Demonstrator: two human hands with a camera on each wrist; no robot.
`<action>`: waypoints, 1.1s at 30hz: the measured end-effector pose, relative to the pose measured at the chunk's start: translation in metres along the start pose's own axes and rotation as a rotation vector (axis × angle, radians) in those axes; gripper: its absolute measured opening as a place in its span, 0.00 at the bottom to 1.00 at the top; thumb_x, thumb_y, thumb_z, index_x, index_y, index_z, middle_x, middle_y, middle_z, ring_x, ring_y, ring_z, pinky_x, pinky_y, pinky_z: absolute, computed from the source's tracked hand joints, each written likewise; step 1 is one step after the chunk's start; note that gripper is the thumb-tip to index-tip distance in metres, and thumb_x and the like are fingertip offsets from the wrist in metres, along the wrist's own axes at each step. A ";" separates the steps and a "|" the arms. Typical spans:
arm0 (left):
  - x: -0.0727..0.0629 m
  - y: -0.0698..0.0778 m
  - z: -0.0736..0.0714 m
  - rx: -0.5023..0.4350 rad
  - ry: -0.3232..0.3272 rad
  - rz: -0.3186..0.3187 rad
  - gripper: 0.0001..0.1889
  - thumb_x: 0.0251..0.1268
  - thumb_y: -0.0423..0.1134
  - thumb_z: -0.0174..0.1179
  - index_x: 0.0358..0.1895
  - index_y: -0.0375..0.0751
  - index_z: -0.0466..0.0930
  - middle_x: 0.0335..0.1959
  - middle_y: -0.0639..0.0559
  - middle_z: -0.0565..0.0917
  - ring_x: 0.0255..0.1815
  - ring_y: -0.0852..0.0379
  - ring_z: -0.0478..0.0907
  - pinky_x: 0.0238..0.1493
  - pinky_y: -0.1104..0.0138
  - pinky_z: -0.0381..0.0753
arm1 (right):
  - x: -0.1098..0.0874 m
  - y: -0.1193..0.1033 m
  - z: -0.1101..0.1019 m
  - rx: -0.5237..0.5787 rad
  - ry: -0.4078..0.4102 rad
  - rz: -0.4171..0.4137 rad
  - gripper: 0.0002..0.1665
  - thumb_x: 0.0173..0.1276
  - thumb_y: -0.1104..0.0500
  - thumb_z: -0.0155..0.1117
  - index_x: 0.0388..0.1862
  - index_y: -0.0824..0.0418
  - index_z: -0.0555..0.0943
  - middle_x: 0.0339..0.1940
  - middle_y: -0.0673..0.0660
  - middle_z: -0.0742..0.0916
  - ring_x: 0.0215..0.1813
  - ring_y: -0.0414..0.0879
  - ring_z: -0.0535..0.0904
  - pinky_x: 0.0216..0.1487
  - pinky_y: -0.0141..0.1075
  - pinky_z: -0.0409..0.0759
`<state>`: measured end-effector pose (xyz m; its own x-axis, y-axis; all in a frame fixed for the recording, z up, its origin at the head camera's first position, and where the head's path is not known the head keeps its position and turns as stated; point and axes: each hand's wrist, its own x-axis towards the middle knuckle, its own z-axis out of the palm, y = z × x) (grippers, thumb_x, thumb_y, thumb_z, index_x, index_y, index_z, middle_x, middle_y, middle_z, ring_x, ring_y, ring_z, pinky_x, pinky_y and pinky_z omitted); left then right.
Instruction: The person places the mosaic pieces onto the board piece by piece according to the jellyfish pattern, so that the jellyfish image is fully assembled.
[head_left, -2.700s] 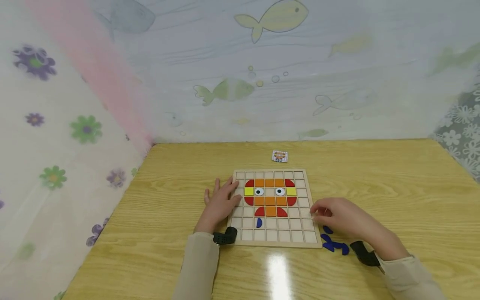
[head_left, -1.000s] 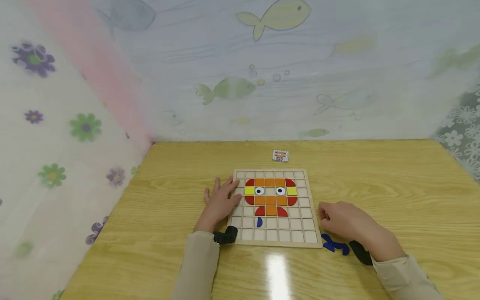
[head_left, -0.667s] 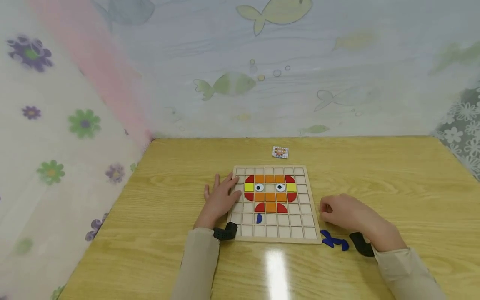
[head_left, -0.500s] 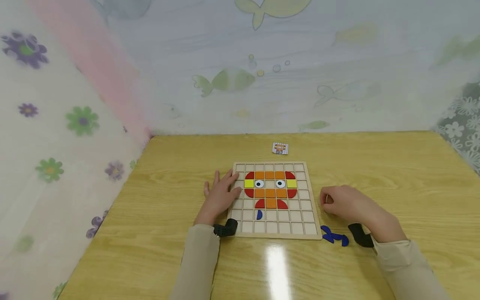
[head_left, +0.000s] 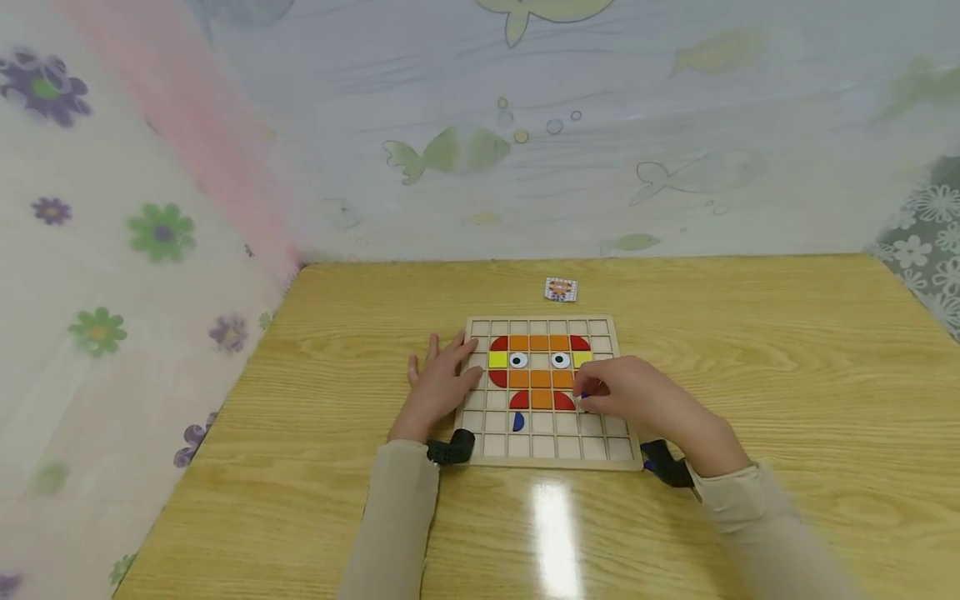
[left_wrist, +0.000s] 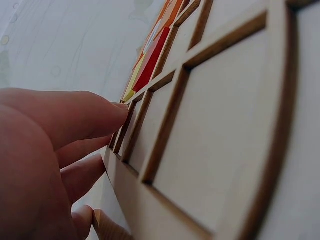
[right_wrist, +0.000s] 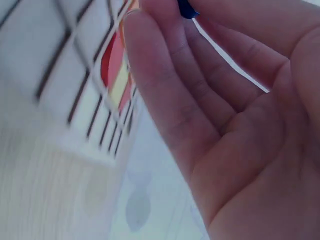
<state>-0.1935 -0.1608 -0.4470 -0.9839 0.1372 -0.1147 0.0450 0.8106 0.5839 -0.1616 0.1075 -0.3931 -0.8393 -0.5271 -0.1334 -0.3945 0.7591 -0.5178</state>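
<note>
A wooden grid board point(head_left: 551, 462) lies on the table with flat tiles set in its squares. Red, orange and yellow tiles and two eye tiles form a face-like figure. Below the lower left red tile point(head_left: 520, 401) sits a blue half-round tile point(head_left: 518, 422). My left hand point(head_left: 438, 392) rests on the board's left edge, fingers spread. Over the board's right part, my right hand point(head_left: 637, 396) pinches a small blue tile point(head_left: 586, 398) between thumb and fingertips. In the right wrist view only a bit of this blue tile point(right_wrist: 188, 9) shows, at the top edge.
Loose blue tiles point(head_left: 648, 464) lie by the board's lower right corner, mostly hidden behind the right wrist's black camera mount point(head_left: 669, 467). A small pattern card point(head_left: 561, 289) lies behind the board. Painted walls stand at the table's back and left.
My right hand has moved left from beside the board to over it, carrying the small blue tile. The left hand stays on the board's edge. The head view has tilted slightly down.
</note>
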 end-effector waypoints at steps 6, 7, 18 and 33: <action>0.001 0.000 0.000 0.004 0.002 0.002 0.26 0.63 0.50 0.49 0.65 0.56 0.61 0.69 0.59 0.52 0.70 0.48 0.31 0.60 0.46 0.23 | 0.011 -0.019 0.014 0.017 0.008 -0.047 0.04 0.58 0.60 0.63 0.32 0.51 0.80 0.27 0.41 0.79 0.32 0.37 0.73 0.37 0.34 0.72; 0.001 -0.001 0.000 0.003 0.004 0.003 0.26 0.63 0.50 0.49 0.65 0.56 0.61 0.69 0.59 0.52 0.70 0.48 0.31 0.60 0.46 0.23 | 0.012 -0.022 0.015 0.022 0.012 -0.061 0.04 0.58 0.60 0.63 0.32 0.51 0.81 0.28 0.41 0.79 0.32 0.37 0.73 0.37 0.34 0.72; 0.004 -0.002 -0.003 0.025 0.001 0.002 0.26 0.63 0.52 0.48 0.66 0.57 0.61 0.69 0.59 0.51 0.70 0.48 0.30 0.60 0.46 0.23 | 0.023 -0.041 0.033 0.102 0.017 -0.126 0.03 0.57 0.60 0.63 0.32 0.54 0.82 0.26 0.40 0.81 0.31 0.33 0.75 0.36 0.31 0.73; 0.002 0.000 -0.002 0.022 -0.023 -0.002 0.26 0.64 0.52 0.47 0.66 0.56 0.60 0.70 0.58 0.50 0.70 0.49 0.29 0.60 0.46 0.23 | 0.022 -0.047 0.054 0.042 0.029 -0.182 0.03 0.58 0.58 0.63 0.27 0.55 0.82 0.24 0.40 0.80 0.29 0.34 0.73 0.35 0.31 0.73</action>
<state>-0.1957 -0.1615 -0.4455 -0.9798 0.1478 -0.1344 0.0466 0.8233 0.5658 -0.1411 0.0390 -0.4175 -0.7664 -0.6423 -0.0104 -0.5249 0.6354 -0.5664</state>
